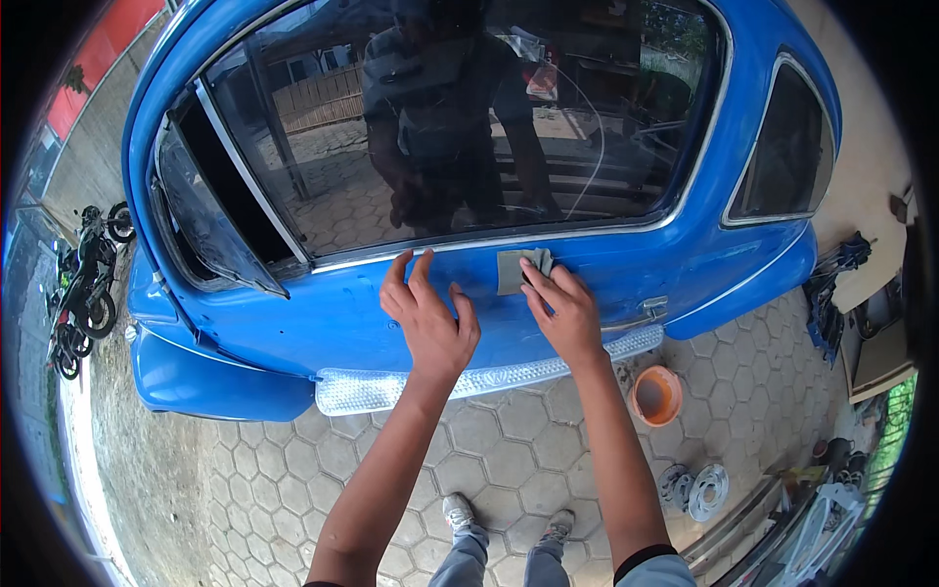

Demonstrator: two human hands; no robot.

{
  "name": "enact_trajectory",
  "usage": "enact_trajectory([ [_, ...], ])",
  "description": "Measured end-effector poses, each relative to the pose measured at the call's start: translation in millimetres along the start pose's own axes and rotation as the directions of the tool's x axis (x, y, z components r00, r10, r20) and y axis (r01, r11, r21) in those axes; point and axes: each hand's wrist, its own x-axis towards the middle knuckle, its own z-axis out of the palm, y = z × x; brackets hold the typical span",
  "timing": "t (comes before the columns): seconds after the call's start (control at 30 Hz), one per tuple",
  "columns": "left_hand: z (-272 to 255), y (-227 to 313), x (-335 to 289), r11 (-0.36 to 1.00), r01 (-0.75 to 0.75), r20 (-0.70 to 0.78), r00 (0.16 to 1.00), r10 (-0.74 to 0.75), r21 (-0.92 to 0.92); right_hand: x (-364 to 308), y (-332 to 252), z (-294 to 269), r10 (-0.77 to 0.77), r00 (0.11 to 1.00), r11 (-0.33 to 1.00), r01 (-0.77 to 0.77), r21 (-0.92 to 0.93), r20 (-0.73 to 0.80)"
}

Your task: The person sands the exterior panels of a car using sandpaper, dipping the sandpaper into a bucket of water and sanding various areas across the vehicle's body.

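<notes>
Grey sheet (510,274) under right hand's (569,321) fingertips (529,265)

Motorcycles (93,274) stand near the left edge on rough, bare ground (171,470), with a grey wall (106,112) and a red panel (106,47) farther up. Hexagonal grey paving (518,421) spreads across the lower middle. On it, toward the lower right, lie two round, pale wheel covers (709,492) side by side, near a bundle of long strips (748,528) and a white openwork piece (827,538). Above these, at the right, are a crumpled dark bundle (827,313) and bright greenery (897,416) by the rim.
</notes>
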Motion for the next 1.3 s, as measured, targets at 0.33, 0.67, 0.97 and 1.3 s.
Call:
enact_trajectory([
  [0.33, 64.6, -28.8, -25.7, 0.905, -0.200, 0.014, 0.978, 0.210, 0.376, -22.5, 73.2, -60.1, 0.286, 0.925, 0.957, -0.287, 0.032, -0.252],
  [0.67, 70.8, -23.8, -25.1, 0.878, -0.197, -0.006, 0.975, 0.222, 0.437, -16.7, 85.1, -49.8, -0.033, 0.999, 0.998, 0.035, 0.059, -0.034],
  [0.97, 71.2, -22.0, -24.0, 0.859, -0.217, -0.025, 0.966, 0.257, 0.464, -17.8, 93.6, -65.1, 0.273, 0.937, 0.952, -0.232, 0.199, -0.219],
  [1.3, 70.9, -22.3, -22.6, 0.845, -0.219, -0.023, 0.964, 0.263, 0.488, -17.3, 111.3, -90.8, 0.328, 0.918, 0.928, -0.270, 0.255, -0.223],
])
